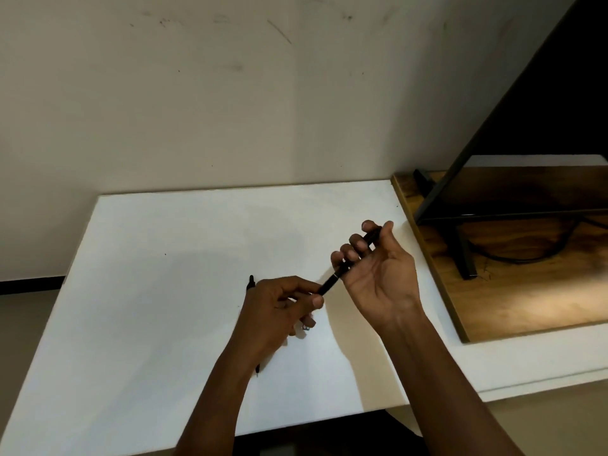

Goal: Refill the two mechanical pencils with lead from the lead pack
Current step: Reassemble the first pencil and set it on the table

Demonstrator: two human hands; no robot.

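Observation:
My right hand (378, 271) holds a black mechanical pencil (332, 283) palm up, fingers curled round its barrel, its near end pointing down-left. My left hand (279, 307) pinches at that near end with thumb and forefinger; whether a lead is between them is too small to tell. A second black pencil (251, 282) lies on the white table (164, 274) under my left hand and wrist, only its far end and its tip (257, 370) showing. A small pale item, maybe the lead pack (304, 328), peeks out beneath my left fingers.
A wooden board (526, 307) lies to the right of the white table, with a black metal stand (460, 251) and a dark cable on it. A scuffed wall rises behind the table. The table's front edge runs below my forearms.

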